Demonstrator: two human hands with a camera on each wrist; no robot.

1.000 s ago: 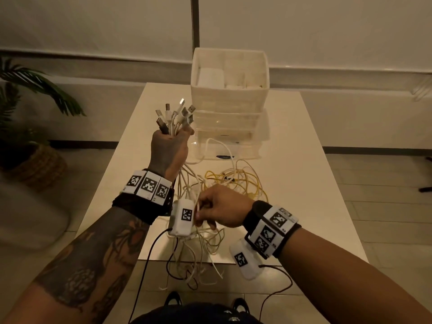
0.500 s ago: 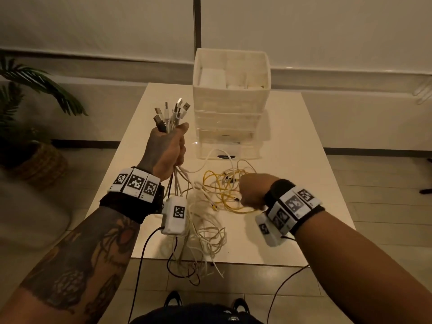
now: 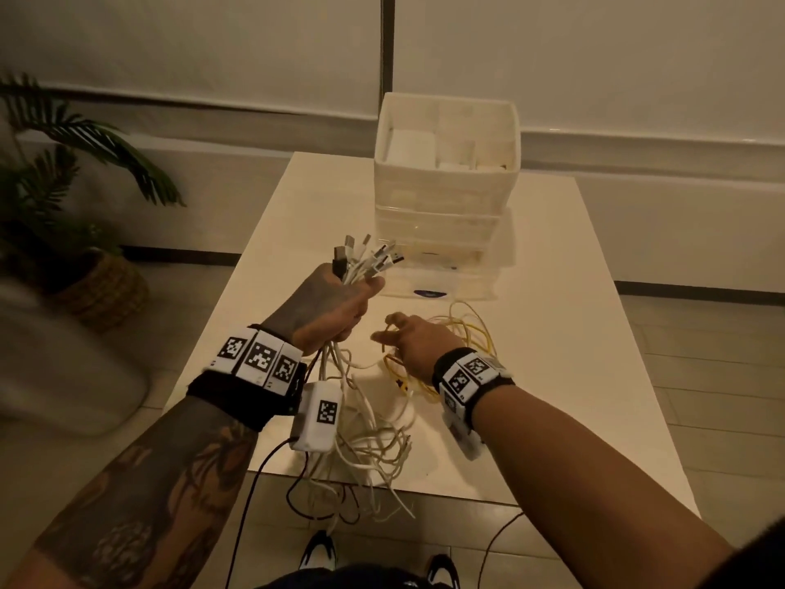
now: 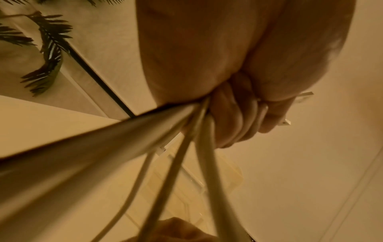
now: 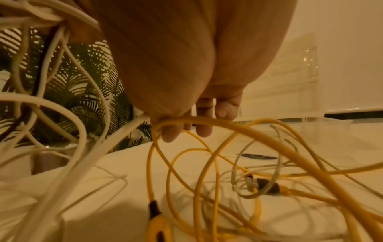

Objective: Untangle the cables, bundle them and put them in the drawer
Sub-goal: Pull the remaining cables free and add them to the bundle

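Left hand squeezes white cords; right hand's fingers hook a yellow cord.

The left hand (image 3: 335, 310) has its fingers wrapped tight round a bunch of thin white cables (image 3: 365, 423), metal plug ends sticking up, loose ends hanging past the edge of the pale flat table (image 3: 565, 342). The right hand (image 3: 418, 340) has loosely bent, spread fingers (image 5: 204, 124) hooking a loop of the tangled yellow cable (image 3: 473, 333) on the table. Behind stands a white plastic drawer box (image 3: 446, 206).
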